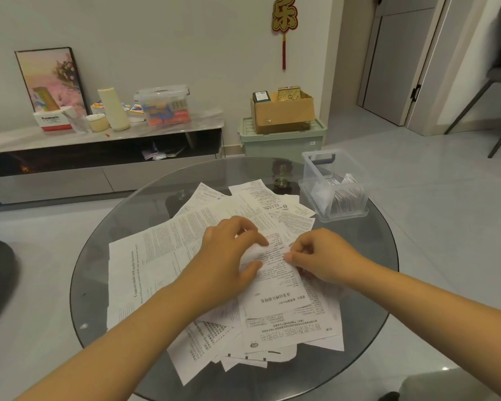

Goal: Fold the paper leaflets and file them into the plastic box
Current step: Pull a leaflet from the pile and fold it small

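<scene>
Between our two hands lies the top leaflet [275, 282], long axis running away from us. Our left hand [229, 256] and right hand [321, 256] pinch its far end together; the plastic box [334, 186] sits beyond, nearer the right.

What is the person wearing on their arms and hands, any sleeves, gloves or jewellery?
Nothing that shows. The left hand and right hand are bare, with no gloves, rings or watch in view. Both forearms are uncovered all the way to the bottom edge of the picture, so no sleeve shows. The fingernails look short and plain.
</scene>
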